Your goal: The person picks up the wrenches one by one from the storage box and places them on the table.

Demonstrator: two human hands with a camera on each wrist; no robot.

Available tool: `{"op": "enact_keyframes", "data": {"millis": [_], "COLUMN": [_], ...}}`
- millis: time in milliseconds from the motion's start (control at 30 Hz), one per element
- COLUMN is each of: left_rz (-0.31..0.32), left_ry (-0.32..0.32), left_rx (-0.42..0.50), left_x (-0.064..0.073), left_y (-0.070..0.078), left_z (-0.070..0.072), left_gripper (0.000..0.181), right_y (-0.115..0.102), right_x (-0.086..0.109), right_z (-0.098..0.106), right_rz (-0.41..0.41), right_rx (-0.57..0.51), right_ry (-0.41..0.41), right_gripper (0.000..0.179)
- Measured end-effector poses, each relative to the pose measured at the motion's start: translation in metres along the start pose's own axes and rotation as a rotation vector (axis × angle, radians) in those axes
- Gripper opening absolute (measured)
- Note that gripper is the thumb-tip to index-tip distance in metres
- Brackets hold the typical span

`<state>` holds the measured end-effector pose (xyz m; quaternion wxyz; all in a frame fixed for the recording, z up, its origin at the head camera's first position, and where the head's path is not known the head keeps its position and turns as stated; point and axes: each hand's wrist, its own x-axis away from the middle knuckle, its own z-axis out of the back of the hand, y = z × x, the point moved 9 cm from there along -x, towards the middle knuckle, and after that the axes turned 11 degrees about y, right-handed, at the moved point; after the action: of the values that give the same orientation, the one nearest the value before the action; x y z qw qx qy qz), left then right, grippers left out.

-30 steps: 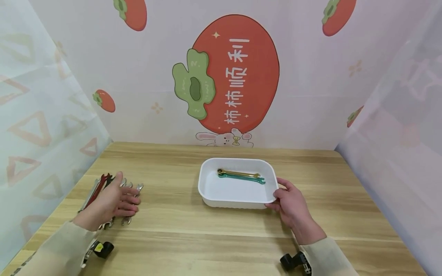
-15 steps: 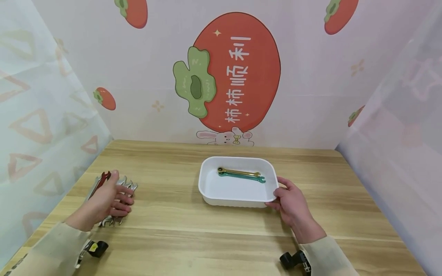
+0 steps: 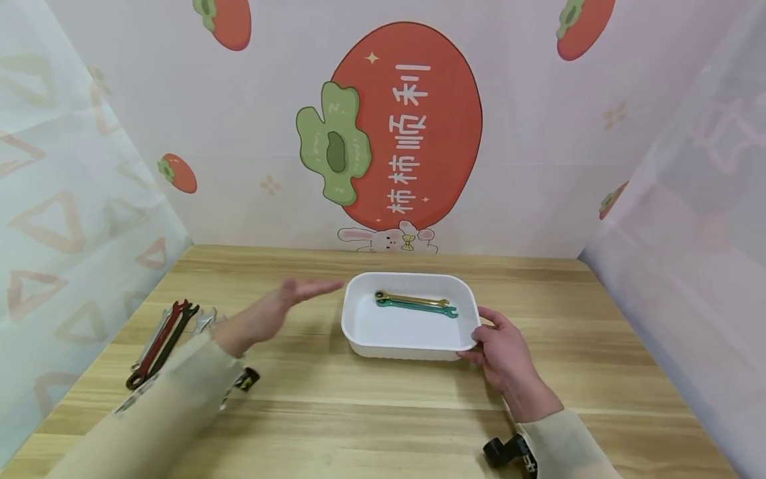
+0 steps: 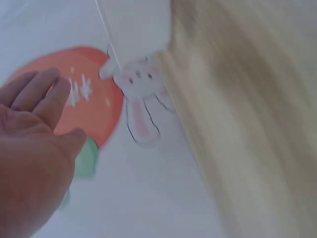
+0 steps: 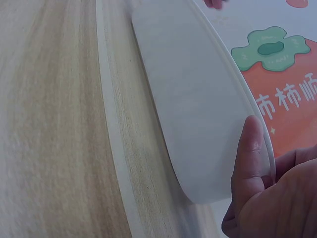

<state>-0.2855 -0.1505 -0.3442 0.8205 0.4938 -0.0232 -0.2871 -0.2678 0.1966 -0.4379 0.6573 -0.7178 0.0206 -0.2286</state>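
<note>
My left hand (image 3: pixel 263 322) is in the air just left of a white plastic tray (image 3: pixel 401 354), fingers straight and nothing in its grasp. In the left wrist view that hand (image 4: pixel 34 153) shows its extended fingers, empty. Around the tray's right end my right hand (image 3: pixel 507 352) grips the rim; the right wrist view shows the thumb (image 5: pixel 249 153) against the outer wall. Inside the tray lie a gold combination wrench (image 3: pixel 413 299) and a green one (image 3: pixel 417 307), side by side.
At the table's left lie a red wrench (image 3: pixel 159 346), a black wrench (image 3: pixel 173 340) and a silver wrench (image 3: pixel 149 340). More silver wrenches (image 3: pixel 205 320) are partly hidden behind the left forearm. A printed cloth wall (image 3: pixel 269 219) stands behind the wooden table (image 3: pixel 383 426).
My left hand has left the silver wrenches and swung right toward the tray. Before that, it gathered the silver wrenches closer together. The right hand and tray have stayed put.
</note>
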Motion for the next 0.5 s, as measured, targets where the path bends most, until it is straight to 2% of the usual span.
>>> {"op": "enact_keyframes", "data": {"millis": [100, 233, 333, 500], "left_rz": [0.069, 0.209, 0.326, 0.416], "left_ry": [-0.099, -0.229, -0.297, -0.373], "left_rx": [-0.06, -0.132, -0.193, -0.267], "left_x": [-0.028, -0.057, -0.072, -0.088], "left_y": [0.002, -0.008, -0.022, -0.038], "left_z": [-0.032, -0.068, -0.087, -0.107], "left_gripper": [0.075, 0.078, 0.081, 0.086], "right_y": [0.0, 0.0, -0.001, 0.0], "right_x": [0.0, 0.0, 0.0, 0.0], "right_z": [0.0, 0.0, 0.001, 0.001], "right_rz": [0.0, 0.005, 0.007, 0.003], "right_rx": [-0.004, 0.001, 0.003, 0.005], "right_ry": [0.0, 0.001, 0.004, 0.007], "right_gripper": [0.057, 0.057, 0.057, 0.057]}}
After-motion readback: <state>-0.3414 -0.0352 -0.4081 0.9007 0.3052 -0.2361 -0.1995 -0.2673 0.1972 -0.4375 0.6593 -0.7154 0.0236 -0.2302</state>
